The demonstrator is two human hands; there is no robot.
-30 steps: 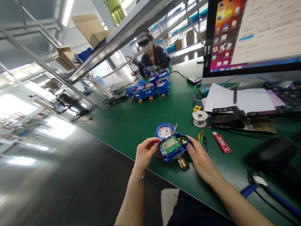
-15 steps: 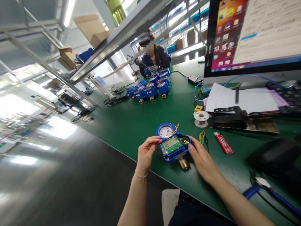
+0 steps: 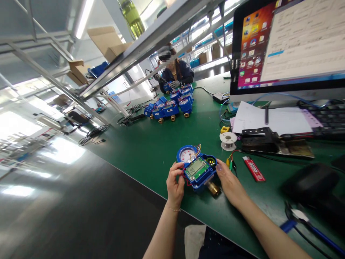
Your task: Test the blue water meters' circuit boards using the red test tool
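A blue water meter (image 3: 198, 169) with an open top lies near the front edge of the green bench (image 3: 151, 144). Its round dial faces up at the back, and a green circuit board with an LCD sits in the housing, joined by coloured wires. A brass fitting sticks out at the near right. My left hand (image 3: 174, 184) grips the meter's left side, thumb and fingers at the board's edge. My right hand (image 3: 229, 181) holds its right side, fingertips on the housing rim.
A red lighter (image 3: 253, 169), clip leads and a solder spool (image 3: 228, 139) lie right of the meter. Papers, a black fixture (image 3: 258, 138), keyboard and monitor (image 3: 291, 46) stand at the back right. Several blue meters (image 3: 172, 104) sit farther back, where another person works. A blue-handled tool (image 3: 302, 219) lies near right.
My left hand has slid lower along the meter's left side and curled tighter. The view has shifted slightly; the meter stays in place between both hands.
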